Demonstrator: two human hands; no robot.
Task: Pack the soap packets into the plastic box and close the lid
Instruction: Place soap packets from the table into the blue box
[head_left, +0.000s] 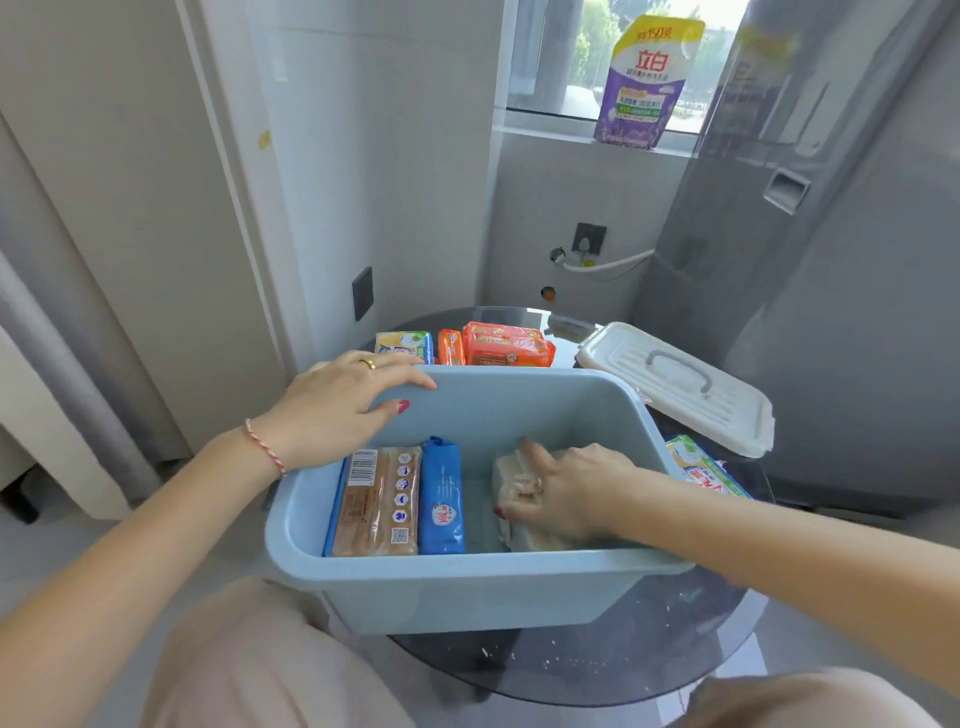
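A pale blue plastic box sits open on a round dark glass table. Inside at the left lie a brown soap packet and a blue packet. My right hand is down inside the box at the right, gripping a whitish soap packet on the floor of the box. My left hand rests on the box's far left rim, fingers straight. The white lid lies on the table behind the box at the right.
Behind the box lie orange soap packets and a blue-yellow packet. A green-white packet lies right of the box. A purple detergent pouch stands on the window sill. A grey appliance stands at right.
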